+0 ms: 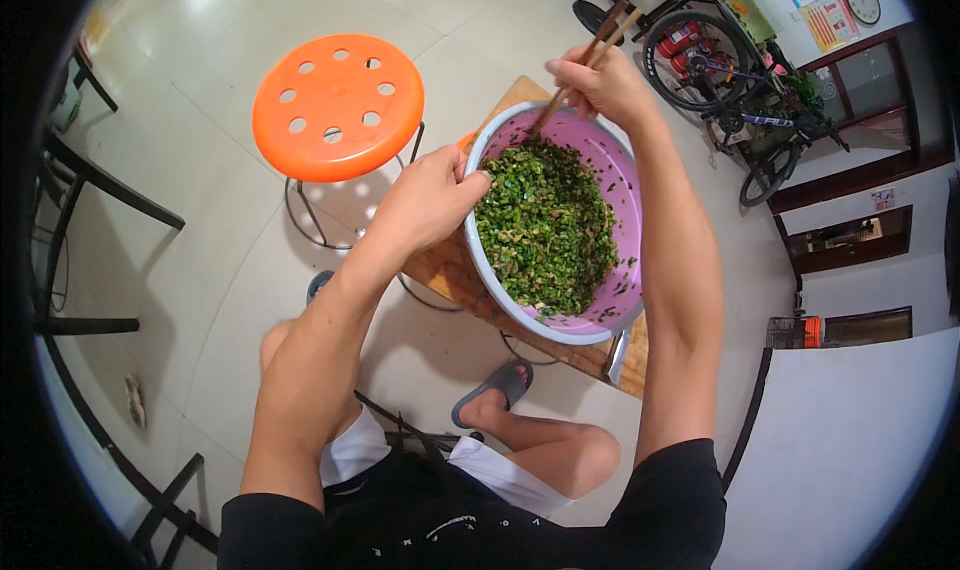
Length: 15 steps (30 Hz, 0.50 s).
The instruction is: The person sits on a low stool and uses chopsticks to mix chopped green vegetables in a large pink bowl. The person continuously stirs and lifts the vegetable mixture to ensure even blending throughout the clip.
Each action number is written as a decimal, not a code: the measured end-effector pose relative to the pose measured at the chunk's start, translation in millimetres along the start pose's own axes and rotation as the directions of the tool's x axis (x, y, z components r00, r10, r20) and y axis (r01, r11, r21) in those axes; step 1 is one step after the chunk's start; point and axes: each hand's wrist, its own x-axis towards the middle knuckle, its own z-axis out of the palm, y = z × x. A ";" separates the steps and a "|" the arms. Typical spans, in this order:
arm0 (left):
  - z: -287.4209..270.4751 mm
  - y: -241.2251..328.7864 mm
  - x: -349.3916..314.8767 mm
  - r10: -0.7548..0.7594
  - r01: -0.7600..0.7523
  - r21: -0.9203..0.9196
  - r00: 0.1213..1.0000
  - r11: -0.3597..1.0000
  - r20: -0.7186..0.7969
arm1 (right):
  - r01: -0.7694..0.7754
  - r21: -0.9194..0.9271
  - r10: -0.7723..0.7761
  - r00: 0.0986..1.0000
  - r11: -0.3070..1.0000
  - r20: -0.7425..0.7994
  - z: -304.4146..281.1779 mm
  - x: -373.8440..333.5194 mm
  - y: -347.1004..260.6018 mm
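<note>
Left hand (437, 195) clamped on left rim of basin (626, 192), thumb inward; right hand (603, 82) above basin's far rim, closed round chopsticks (615, 40).

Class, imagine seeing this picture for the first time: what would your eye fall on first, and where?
Probably the bright orange stool, upper left of centre. Next, the pink-walled basin of chopped greens, right of centre. The left hand holds its left rim, and the right hand dips chopsticks in at its far edge.

White letters (457, 523) — black shirt (470, 552)
</note>
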 end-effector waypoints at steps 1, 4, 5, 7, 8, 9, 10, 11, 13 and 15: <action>0.4 -0.2 0.6 0.003 -0.003 -0.021 1.000 1.000 0.007 | -0.037 -0.026 0.037 0.999 0.999 0.001 -13.8 2.5 11.7; 0.0 1.5 -0.6 -0.002 0.003 -0.058 1.000 0.998 0.015 | -0.083 -0.032 0.082 0.996 0.996 -0.034 -46.1 -5.6 48.7; -1.5 5.8 -2.2 -0.009 0.010 -0.049 1.000 0.999 0.016 | -0.092 -0.022 0.091 0.994 0.996 -0.057 -56.3 -12.8 60.7; -2.9 8.1 -3.9 -0.020 0.020 -0.039 1.000 0.999 0.003 | -0.149 -0.017 0.147 0.986 0.989 -0.081 -71.1 -32.9 78.8; -1.4 5.6 -2.2 -0.020 0.021 -0.025 1.000 0.999 0.008 | -0.178 -0.013 0.176 0.980 0.984 -0.094 -76.4 -46.4 85.4; -1.2 1.9 0.3 -0.022 0.022 -0.010 1.000 1.000 0.011 | -0.202 -0.011 0.199 0.973 0.979 -0.120 -79.4 -60.5 88.3; -0.8 -0.3 1.3 -0.022 0.022 0.005 1.000 1.000 0.014 | -0.227 -0.008 0.223 0.964 0.974 -0.145 -81.4 -77.1 90.7; -0.7 0.7 0.2 -0.022 0.022 0.003 1.000 1.000 0.010 | -0.253 -0.005 0.249 0.953 0.967 -0.172 -82.0 -94.0 91.9; -0.9 4.2 -1.6 -0.018 0.018 0.000 1.000 1.000 -0.001 | -0.266 -0.001 0.262 0.950 0.964 -0.167 -82.2 -124.4 87.8; -2.0 5.0 -0.9 -0.018 0.018 0.010 1.000 1.000 0.008 | -0.248 -0.035 0.239 0.955 0.968 -0.175 -81.4 -153.7 75.5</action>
